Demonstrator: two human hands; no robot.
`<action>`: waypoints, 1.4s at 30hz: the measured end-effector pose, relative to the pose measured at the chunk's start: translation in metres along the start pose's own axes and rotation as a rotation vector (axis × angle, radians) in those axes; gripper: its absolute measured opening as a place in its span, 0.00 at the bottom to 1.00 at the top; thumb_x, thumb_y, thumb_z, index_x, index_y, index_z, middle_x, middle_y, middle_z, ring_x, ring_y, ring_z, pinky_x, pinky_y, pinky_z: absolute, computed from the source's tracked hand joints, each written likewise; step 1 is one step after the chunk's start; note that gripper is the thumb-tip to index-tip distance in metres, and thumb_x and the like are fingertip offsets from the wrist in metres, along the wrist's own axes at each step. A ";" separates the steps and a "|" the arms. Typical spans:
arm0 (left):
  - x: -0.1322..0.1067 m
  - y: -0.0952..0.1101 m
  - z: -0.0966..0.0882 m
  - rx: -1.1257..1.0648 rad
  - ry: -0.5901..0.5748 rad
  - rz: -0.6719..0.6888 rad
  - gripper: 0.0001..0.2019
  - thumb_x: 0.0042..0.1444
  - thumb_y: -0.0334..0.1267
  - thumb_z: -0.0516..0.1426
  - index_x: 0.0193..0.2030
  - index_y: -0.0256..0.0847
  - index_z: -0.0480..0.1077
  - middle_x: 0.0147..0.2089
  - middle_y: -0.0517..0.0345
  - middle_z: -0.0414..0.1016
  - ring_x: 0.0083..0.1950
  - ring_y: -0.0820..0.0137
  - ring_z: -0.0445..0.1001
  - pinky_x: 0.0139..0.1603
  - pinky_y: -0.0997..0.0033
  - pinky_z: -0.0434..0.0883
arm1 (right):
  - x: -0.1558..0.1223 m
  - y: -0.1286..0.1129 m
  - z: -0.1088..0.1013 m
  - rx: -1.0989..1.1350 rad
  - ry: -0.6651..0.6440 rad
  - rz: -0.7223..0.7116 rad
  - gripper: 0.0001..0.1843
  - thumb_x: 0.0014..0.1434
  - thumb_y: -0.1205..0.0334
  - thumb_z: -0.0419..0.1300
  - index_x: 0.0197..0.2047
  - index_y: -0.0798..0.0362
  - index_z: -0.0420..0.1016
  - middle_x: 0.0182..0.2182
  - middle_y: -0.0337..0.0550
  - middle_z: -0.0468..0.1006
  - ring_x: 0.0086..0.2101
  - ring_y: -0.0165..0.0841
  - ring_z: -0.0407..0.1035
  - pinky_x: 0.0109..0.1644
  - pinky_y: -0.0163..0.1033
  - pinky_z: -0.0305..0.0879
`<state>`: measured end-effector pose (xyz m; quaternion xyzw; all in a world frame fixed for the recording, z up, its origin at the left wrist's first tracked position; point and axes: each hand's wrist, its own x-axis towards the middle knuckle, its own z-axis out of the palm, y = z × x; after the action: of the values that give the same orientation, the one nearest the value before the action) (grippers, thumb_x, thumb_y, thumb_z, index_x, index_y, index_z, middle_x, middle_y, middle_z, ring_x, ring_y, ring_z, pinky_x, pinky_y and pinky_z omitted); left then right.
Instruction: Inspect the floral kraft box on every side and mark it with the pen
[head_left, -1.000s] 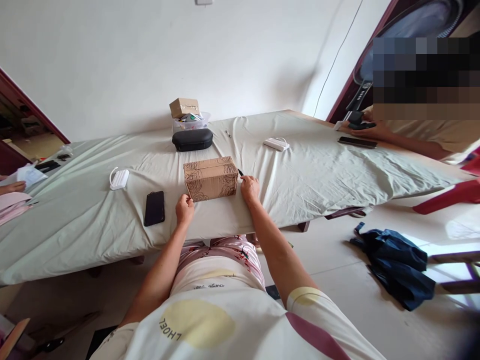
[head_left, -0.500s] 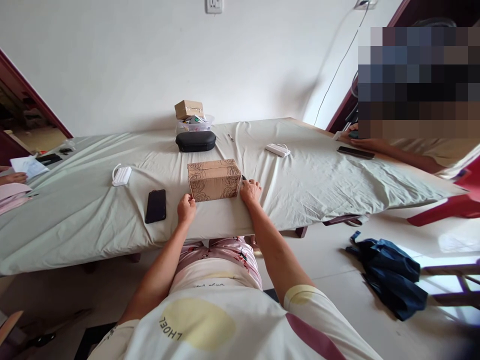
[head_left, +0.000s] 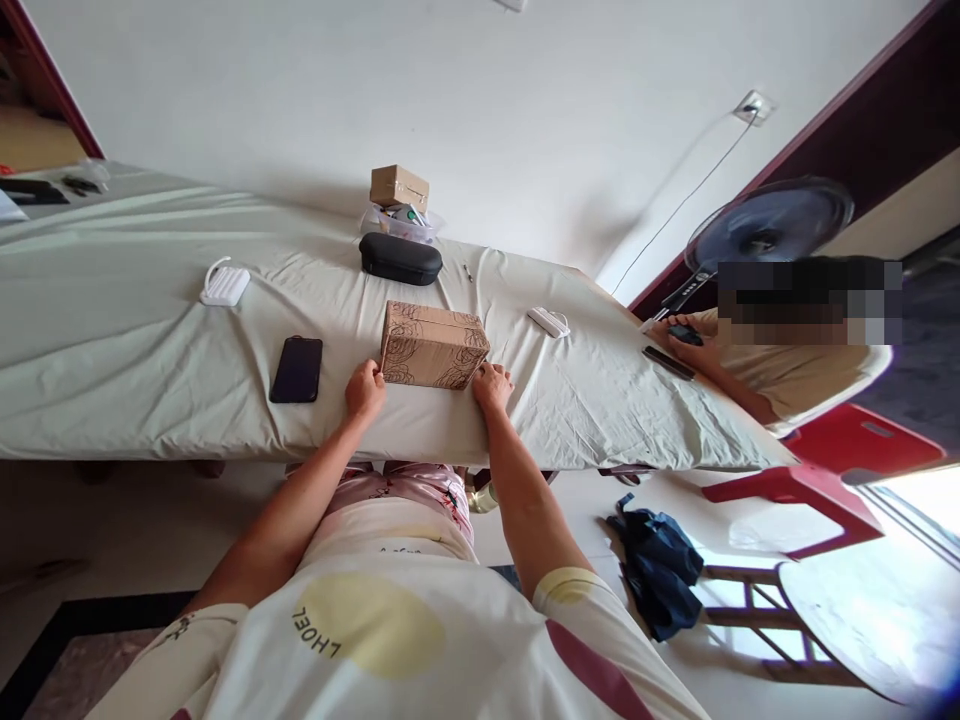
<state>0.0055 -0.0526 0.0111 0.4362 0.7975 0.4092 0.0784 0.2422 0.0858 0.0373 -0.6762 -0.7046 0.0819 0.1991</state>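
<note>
A brown cardboard box [head_left: 433, 345] with dark looping scribbles on its top and front sits on the cloth-covered table in front of me. My left hand [head_left: 365, 388] is closed, its fingertips pinching the lower left front edge of the box. At the lower right corner, my right hand [head_left: 493, 387] is closed with curled fingers against the box. Whether it also holds something slim is hidden now. A black smartphone [head_left: 297, 370] lies left of my left hand.
Behind the box are a black zip case [head_left: 401, 259], a clear plastic tub [head_left: 397, 226] and a smaller carton [head_left: 400, 187]. White corded blocks lie left [head_left: 226, 286] and right [head_left: 548, 321]. Another person's hand [head_left: 690, 340] holds a dark object near a fan [head_left: 765, 230].
My view has tilted and turned right, bringing the fan and stool into sight. Both hands stay at the box. A small dark tip beside my right hand no longer shows.
</note>
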 end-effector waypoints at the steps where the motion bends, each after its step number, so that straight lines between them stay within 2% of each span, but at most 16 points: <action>1: 0.000 0.000 0.000 -0.006 -0.008 -0.008 0.07 0.66 0.30 0.53 0.44 0.42 0.73 0.50 0.47 0.82 0.54 0.59 0.79 0.55 0.63 0.72 | 0.000 0.000 0.000 -0.010 -0.003 0.000 0.23 0.69 0.60 0.50 0.60 0.46 0.80 0.60 0.49 0.74 0.60 0.45 0.63 0.64 0.50 0.60; 17: -0.001 0.005 -0.004 0.044 -0.049 -0.023 0.09 0.68 0.29 0.52 0.48 0.42 0.72 0.52 0.46 0.81 0.56 0.58 0.79 0.53 0.64 0.71 | 0.001 0.000 0.002 -0.032 -0.028 0.012 0.25 0.68 0.61 0.50 0.62 0.45 0.79 0.63 0.50 0.73 0.61 0.47 0.63 0.65 0.53 0.61; 27: 0.001 0.002 -0.003 0.031 -0.065 -0.032 0.09 0.67 0.30 0.53 0.49 0.43 0.72 0.54 0.47 0.81 0.57 0.58 0.78 0.54 0.63 0.72 | 0.003 0.002 0.006 -0.029 -0.022 0.004 0.25 0.68 0.61 0.50 0.62 0.44 0.79 0.62 0.49 0.73 0.60 0.46 0.63 0.65 0.51 0.61; 42: 0.002 -0.003 -0.003 -0.064 -0.053 -0.020 0.08 0.66 0.28 0.53 0.45 0.41 0.73 0.50 0.48 0.81 0.53 0.58 0.78 0.55 0.62 0.72 | 0.005 0.002 0.011 -0.018 0.008 0.004 0.21 0.69 0.60 0.51 0.58 0.49 0.80 0.61 0.54 0.74 0.60 0.48 0.64 0.64 0.53 0.61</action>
<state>0.0008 -0.0539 0.0113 0.4363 0.7860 0.4220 0.1175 0.2402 0.0923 0.0274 -0.6798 -0.7030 0.0731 0.1957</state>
